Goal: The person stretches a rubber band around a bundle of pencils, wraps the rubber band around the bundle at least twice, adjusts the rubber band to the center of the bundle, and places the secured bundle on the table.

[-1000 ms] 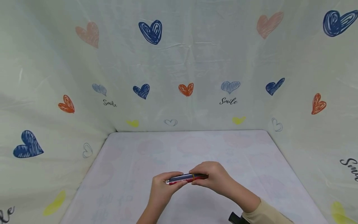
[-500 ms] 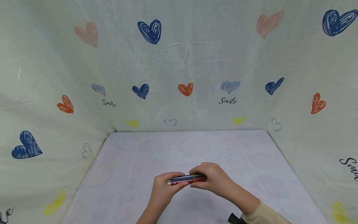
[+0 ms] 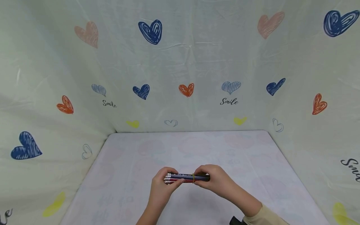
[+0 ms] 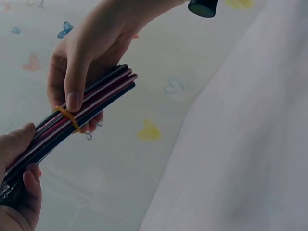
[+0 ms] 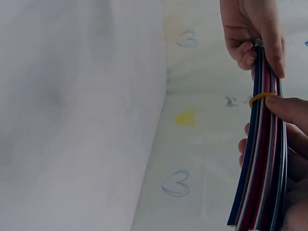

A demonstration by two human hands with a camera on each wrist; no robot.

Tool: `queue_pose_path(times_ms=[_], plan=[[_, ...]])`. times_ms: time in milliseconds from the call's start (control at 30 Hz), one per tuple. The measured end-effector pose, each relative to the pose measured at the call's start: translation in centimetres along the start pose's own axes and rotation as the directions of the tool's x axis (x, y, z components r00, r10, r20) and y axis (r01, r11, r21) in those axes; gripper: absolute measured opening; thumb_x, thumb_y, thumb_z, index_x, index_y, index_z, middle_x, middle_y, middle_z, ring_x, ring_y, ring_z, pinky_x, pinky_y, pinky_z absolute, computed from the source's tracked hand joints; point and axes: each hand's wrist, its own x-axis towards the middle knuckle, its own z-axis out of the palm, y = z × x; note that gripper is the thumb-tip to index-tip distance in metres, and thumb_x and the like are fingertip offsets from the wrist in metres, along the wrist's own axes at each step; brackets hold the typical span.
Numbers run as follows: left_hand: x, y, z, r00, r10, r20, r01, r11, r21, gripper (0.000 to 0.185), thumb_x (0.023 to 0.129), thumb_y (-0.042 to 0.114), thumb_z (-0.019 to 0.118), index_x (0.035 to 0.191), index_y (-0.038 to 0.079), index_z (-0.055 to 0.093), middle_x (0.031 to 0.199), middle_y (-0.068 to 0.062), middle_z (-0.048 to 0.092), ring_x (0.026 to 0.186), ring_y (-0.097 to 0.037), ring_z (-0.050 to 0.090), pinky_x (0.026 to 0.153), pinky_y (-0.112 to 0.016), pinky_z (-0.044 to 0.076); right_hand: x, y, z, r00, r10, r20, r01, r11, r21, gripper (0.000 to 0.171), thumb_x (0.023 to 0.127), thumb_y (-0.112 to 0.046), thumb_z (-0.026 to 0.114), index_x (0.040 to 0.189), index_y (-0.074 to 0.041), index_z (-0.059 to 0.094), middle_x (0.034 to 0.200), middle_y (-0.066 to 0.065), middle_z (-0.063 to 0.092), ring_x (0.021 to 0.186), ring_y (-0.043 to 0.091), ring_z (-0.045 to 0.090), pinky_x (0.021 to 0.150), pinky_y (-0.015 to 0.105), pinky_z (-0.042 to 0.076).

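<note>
A bundle of dark blue and red striped pencils (image 3: 182, 177) is held level above the table between both hands. A yellow rubber band (image 3: 193, 178) goes round it near the middle. My left hand (image 3: 161, 188) grips the end with the silver tips, thumb on one side and fingers on the other. My right hand (image 3: 216, 177) holds the other half, its thumb (image 5: 284, 107) touching the rubber band in the right wrist view. Plain pencil ends (image 4: 130, 77) stick out past the right hand in the left wrist view.
The white table (image 3: 126, 162) lies below the hands. Pale curtain walls (image 3: 202, 62) printed with hearts rise at its back and sides. A black cylindrical object (image 3: 235, 221) shows beside the right sleeve.
My left hand has shifted slightly left along the bundle, and more of the silver tips shows. The bundle has turned from a slight tilt to nearly level. The right hand keeps its hold.
</note>
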Motion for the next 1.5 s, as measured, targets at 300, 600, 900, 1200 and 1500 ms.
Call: queue_pose_path(times_ms=[300, 600, 900, 1200, 1500], plan=[[0.1, -0.7, 0.7, 0.994, -0.108, -0.01, 0.108, 0.99, 0.093, 0.041, 0.077, 0.017, 0.083, 0.108, 0.005, 0.058, 0.093, -0.006, 0.063, 0.072, -0.013, 0.062, 0.061, -0.024, 0.051, 0.5, 0.0, 1.0, 0.996, 0.086, -0.022, -0.087, 0.992, -0.086, 0.015, 0.082, -0.013, 0.079, 0.095, -0.013, 0.072, 0.09, -0.007, 0.067, 0.076, 0.003, 0.06, 0.064, 0.024, 0.051], [0.0, -0.6, 0.8, 0.997, -0.07, 0.034, 0.068, 0.995, 0.076, 0.042, 0.081, 0.014, 0.08, 0.108, 0.004, 0.049, 0.095, -0.006, 0.054, 0.076, -0.015, 0.051, 0.061, -0.024, 0.046, 0.7, -0.1, 0.9, 0.996, 0.087, -0.027, -0.088, 0.995, -0.048, 0.019, 0.081, -0.017, 0.08, 0.099, -0.011, 0.075, 0.091, -0.005, 0.07, 0.077, 0.004, 0.062, 0.063, 0.024, 0.051], [0.0, -0.3, 1.1, 0.998, -0.038, -0.046, 0.04, 0.998, 0.049, 0.039, 0.079, 0.015, 0.081, 0.103, 0.005, 0.051, 0.095, -0.006, 0.057, 0.077, -0.015, 0.053, 0.06, -0.025, 0.047, 0.5, 0.3, 0.5, 0.998, 0.025, -0.061, -0.027, 0.999, -0.029, 0.026, 0.082, -0.019, 0.079, 0.106, -0.01, 0.075, 0.092, -0.009, 0.07, 0.079, 0.003, 0.062, 0.065, 0.024, 0.051], [0.3, -1.2, 1.0, 0.986, -0.033, -0.166, 0.029, 0.999, -0.029, 0.042, 0.07, 0.008, 0.087, 0.104, 0.009, 0.064, 0.097, -0.004, 0.062, 0.078, -0.014, 0.061, 0.064, -0.026, 0.052, -0.6, 1.4, -0.3, 0.99, 0.134, -0.041, -0.13, 0.988, 0.079, 0.025, 0.082, -0.022, 0.079, 0.106, -0.015, 0.075, 0.096, -0.008, 0.07, 0.08, 0.006, 0.063, 0.066, 0.026, 0.053], [0.4, -1.9, 0.8, 0.976, -0.014, -0.216, -0.009, 0.994, -0.104, 0.056, 0.07, -0.003, 0.084, 0.121, 0.004, 0.06, 0.106, -0.01, 0.064, 0.088, -0.018, 0.066, 0.077, -0.024, 0.053, -1.6, 2.1, 0.0, 0.968, 0.201, -0.15, -0.148, 0.94, 0.307, 0.023, 0.08, -0.02, 0.081, 0.101, -0.012, 0.074, 0.099, 0.002, 0.07, 0.082, 0.012, 0.064, 0.066, 0.028, 0.054]])
